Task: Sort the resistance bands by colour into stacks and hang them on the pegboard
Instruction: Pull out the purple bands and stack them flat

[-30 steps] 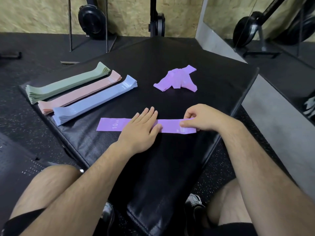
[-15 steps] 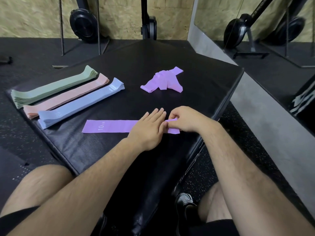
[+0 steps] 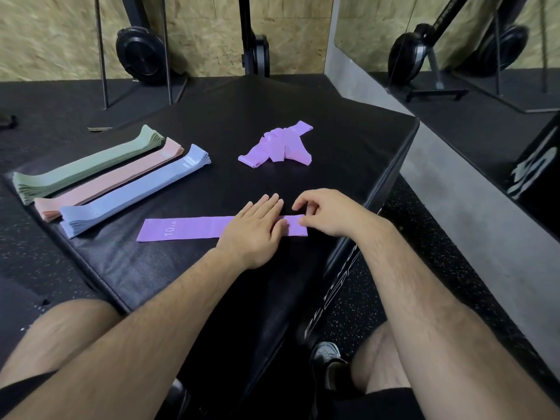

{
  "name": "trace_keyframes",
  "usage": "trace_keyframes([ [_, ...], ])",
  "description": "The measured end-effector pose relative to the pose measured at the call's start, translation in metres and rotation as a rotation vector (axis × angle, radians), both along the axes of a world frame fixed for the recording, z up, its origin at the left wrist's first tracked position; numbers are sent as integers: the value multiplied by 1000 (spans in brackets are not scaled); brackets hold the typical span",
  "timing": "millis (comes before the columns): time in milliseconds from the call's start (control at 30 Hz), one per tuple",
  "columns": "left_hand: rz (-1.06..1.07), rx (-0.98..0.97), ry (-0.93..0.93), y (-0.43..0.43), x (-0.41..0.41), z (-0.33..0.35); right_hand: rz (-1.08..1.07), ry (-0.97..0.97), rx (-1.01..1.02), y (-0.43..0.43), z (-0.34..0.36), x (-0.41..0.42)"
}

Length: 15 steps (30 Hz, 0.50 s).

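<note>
A single purple resistance band (image 3: 188, 228) marked 10 LB lies flat near the front of the black padded mat (image 3: 348, 140). My left hand (image 3: 257, 230) presses flat on its right half with straight fingers. My right hand (image 3: 328, 213) sits just beside it and pinches the band's right end between thumb and curled fingers. At the left lie three sorted stacks side by side: green bands (image 3: 88, 165), pink bands (image 3: 121, 184) and blue bands (image 3: 136, 197). A loose heap of purple bands (image 3: 275, 145) rests further back in the middle.
The mat's right edge (image 3: 391, 177) drops to speckled rubber floor. A grey ledge (image 3: 472, 201) runs along the right. Weight plates (image 3: 141, 57) and black rack posts (image 3: 253, 34) stand against the chipboard wall behind. My knees and a shoe (image 3: 325, 354) are below.
My right hand has moved left along the purple band's end until it is close to my left hand. The left hand stays pressed on the band.
</note>
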<state>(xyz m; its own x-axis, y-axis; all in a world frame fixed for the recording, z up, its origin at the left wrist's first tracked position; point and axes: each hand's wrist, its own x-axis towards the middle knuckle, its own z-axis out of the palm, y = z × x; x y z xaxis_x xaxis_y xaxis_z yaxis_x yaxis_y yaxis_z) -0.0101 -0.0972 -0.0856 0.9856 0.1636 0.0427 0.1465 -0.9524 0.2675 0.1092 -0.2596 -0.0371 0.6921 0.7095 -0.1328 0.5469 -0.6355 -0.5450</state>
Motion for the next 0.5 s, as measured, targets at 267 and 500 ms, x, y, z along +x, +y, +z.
trace_keyframes([
  [267,-24,57,51,5,25,28,38,-120,29,3,0,3],
  [500,0,-52,-11,30,42,32,53,-132,135,37,1,14],
])
